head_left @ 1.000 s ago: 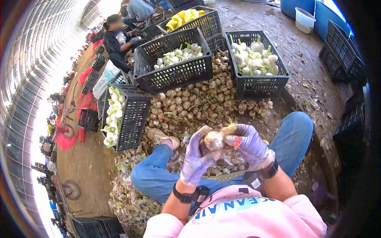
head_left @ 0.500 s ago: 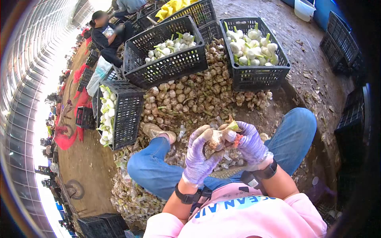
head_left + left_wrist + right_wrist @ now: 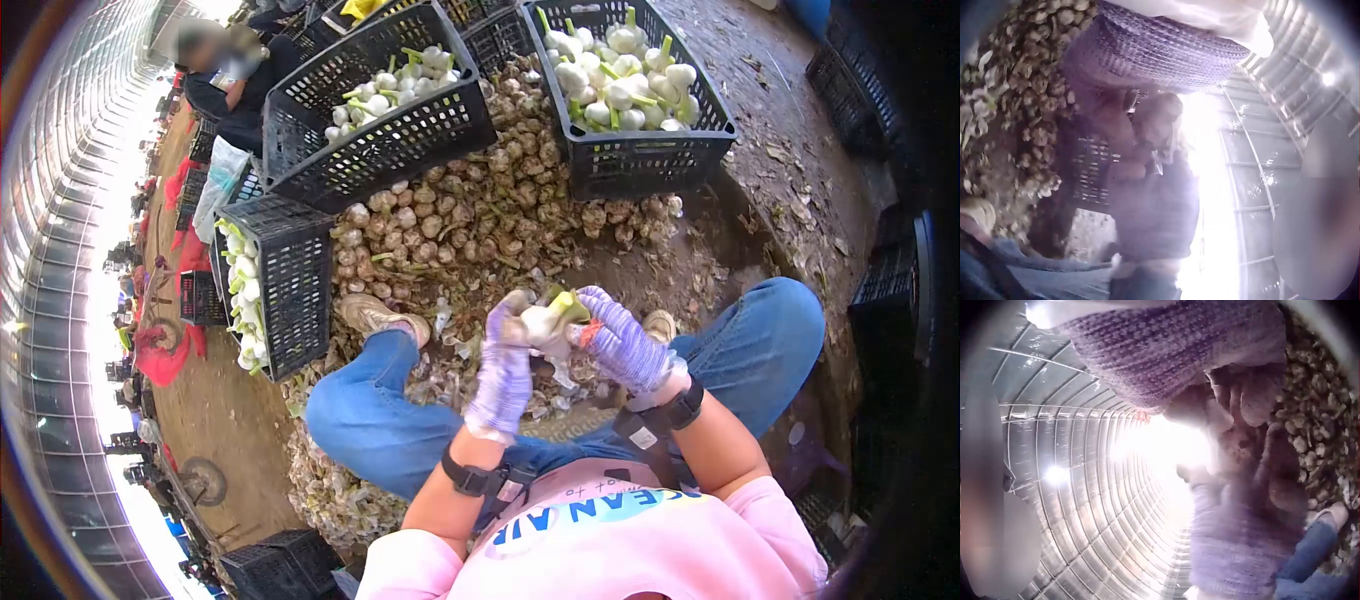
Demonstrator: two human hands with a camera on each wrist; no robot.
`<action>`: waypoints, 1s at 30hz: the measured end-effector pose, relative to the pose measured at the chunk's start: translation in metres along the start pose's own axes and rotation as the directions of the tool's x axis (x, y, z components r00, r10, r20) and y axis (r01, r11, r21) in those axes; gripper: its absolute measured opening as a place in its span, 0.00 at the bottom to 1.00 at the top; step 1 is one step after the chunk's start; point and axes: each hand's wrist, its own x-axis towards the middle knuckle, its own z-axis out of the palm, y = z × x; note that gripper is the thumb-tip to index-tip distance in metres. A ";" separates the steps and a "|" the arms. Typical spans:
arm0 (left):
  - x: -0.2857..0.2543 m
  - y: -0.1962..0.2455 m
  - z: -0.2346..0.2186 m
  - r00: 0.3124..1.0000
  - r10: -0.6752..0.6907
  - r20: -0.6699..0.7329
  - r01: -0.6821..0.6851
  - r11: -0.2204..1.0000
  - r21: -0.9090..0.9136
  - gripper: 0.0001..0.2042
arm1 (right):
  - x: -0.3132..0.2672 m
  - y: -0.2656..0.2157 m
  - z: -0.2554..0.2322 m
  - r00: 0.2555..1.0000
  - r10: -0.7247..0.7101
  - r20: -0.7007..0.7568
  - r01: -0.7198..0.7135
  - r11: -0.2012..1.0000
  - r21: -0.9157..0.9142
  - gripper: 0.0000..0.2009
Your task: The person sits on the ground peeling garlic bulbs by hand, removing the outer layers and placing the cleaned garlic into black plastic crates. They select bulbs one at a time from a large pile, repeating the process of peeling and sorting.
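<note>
In the head view a garlic bulb (image 3: 540, 322), white with a short green stem, is held between both gloved hands above the lap. My left hand (image 3: 500, 372) grips the bulb from the left side. From the other side my right hand (image 3: 628, 345) pinches it near the stem, an orange band showing by the thumb. Loose papery skin (image 3: 563, 372) hangs below the bulb. Purple knit of the left glove (image 3: 1154, 56) fills the top of the left wrist view. Dark and blurred, the fingers (image 3: 1254, 403) meet around the bulb in the right wrist view.
Unpeeled garlic (image 3: 450, 215) is heaped on the ground ahead. Black crates of white garlic stand at the right (image 3: 650, 165), the middle (image 3: 380, 150) and the left (image 3: 295, 290). Peeled skins (image 3: 345, 490) lie beside the left knee. Another person (image 3: 235, 95) sits at the far left.
The bulb's brown outer skin has come away, leaving white surface and a pale green stem in view. Both hands stay on it. The head view has shifted, so the crates appear higher and farther left.
</note>
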 end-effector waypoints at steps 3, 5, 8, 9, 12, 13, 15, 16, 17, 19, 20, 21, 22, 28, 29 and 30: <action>0.011 -0.005 -0.002 0.999 0.038 0.006 -0.036 0.982 -0.183 0.24 | 0.000 -0.006 -0.005 0.885 0.161 0.437 -0.453 0.512 0.730 0.18; 0.021 -0.001 -0.009 0.995 -0.038 0.092 0.067 0.936 -0.347 0.22 | -0.001 -0.022 0.006 0.903 0.314 0.292 -0.414 0.458 0.787 0.28; 0.033 0.000 -0.011 0.994 0.013 0.112 0.022 0.953 -0.304 0.24 | 0.011 0.001 -0.004 0.904 0.329 0.273 -0.427 0.667 0.611 0.36; 0.038 0.002 -0.011 0.986 0.088 0.142 -0.056 0.975 -0.216 0.27 | 0.016 0.006 -0.007 0.902 0.334 0.274 -0.428 0.777 0.461 0.38; 0.036 0.010 -0.013 0.980 0.055 0.193 -0.036 0.994 -0.099 0.32 | 0.017 -0.003 -0.008 0.917 0.232 0.323 -0.396 0.455 0.797 0.24; 0.033 0.023 -0.008 0.961 0.039 0.273 0.036 0.964 -0.264 0.34 | 0.021 -0.005 -0.011 0.931 0.242 0.272 -0.347 0.366 0.864 0.22; 0.034 0.023 -0.007 0.960 0.076 0.268 0.003 0.959 -0.282 0.31 | 0.023 0.012 -0.021 0.901 0.333 0.277 -0.380 0.299 0.875 0.23; 0.034 0.022 -0.001 0.970 0.117 0.214 -0.054 0.958 -0.281 0.31 | 0.025 0.008 -0.025 0.893 0.283 0.350 -0.430 0.306 0.850 0.23; 0.036 0.016 -0.006 0.971 0.113 0.213 -0.050 0.959 -0.279 0.31 | 0.023 0.002 -0.022 0.892 0.285 0.350 -0.430 0.302 0.851 0.23; 0.048 0.001 -0.023 0.999 0.049 0.010 -0.049 0.998 -0.051 0.30 | 0.023 -0.007 -0.014 0.908 0.313 0.277 -0.390 0.393 0.833 0.22; 0.049 -0.002 -0.028 0.999 0.048 0.010 -0.047 0.998 -0.048 0.30 | 0.024 -0.003 -0.016 0.909 0.313 0.277 -0.389 0.390 0.835 0.22; 0.050 -0.003 -0.030 0.995 0.086 0.045 -0.078 0.986 -0.144 0.29 | 0.027 0.003 -0.020 0.933 0.349 0.089 -0.233 0.396 0.888 0.22; 0.050 -0.003 -0.031 0.989 0.127 0.076 -0.105 0.965 -0.241 0.29 | 0.030 0.008 -0.026 0.918 0.383 -0.100 -0.071 0.410 0.909 0.22; 0.052 -0.003 -0.031 0.993 0.119 -0.011 -0.107 0.851 -0.514 0.28 | 0.048 -0.002 -0.052 0.963 0.268 -0.011 -0.131 0.506 0.852 0.22; 0.055 -0.007 -0.032 0.994 0.104 0.021 -0.074 0.829 -0.554 0.27 | 0.037 -0.006 -0.044 0.977 0.211 -0.028 -0.162 0.826 0.540 0.23; 0.056 -0.009 -0.030 0.995 0.086 0.054 -0.037 0.805 -0.592 0.27 | 0.026 -0.014 -0.033 0.987 0.157 -0.021 -0.153 0.981 0.123 0.25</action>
